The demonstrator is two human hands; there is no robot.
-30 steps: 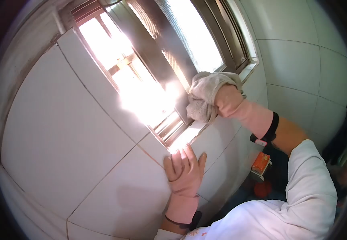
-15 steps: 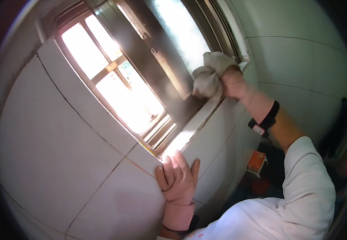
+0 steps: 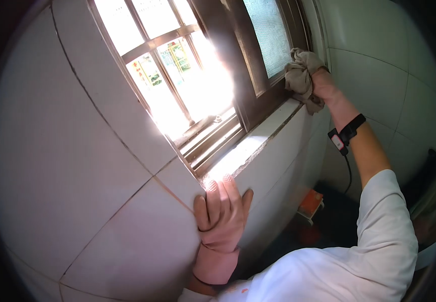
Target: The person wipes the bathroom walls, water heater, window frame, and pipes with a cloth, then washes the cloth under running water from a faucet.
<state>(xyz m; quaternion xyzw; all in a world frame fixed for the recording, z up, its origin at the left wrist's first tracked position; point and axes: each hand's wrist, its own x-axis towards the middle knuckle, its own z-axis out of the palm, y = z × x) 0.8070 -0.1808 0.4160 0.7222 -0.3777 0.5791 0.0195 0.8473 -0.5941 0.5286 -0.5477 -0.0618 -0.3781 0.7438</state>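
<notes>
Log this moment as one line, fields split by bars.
right hand: gripping grey cloth at brown window frame | left hand: open, at sill edge | both: pink gloves

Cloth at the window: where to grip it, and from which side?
Probably the bunched upper part of the cloth, from the room side, where the gloved right hand holds it: the folds form a thick wad there, and its other side faces the window frame. The lower end hangs loose, so would likely flop.
</notes>
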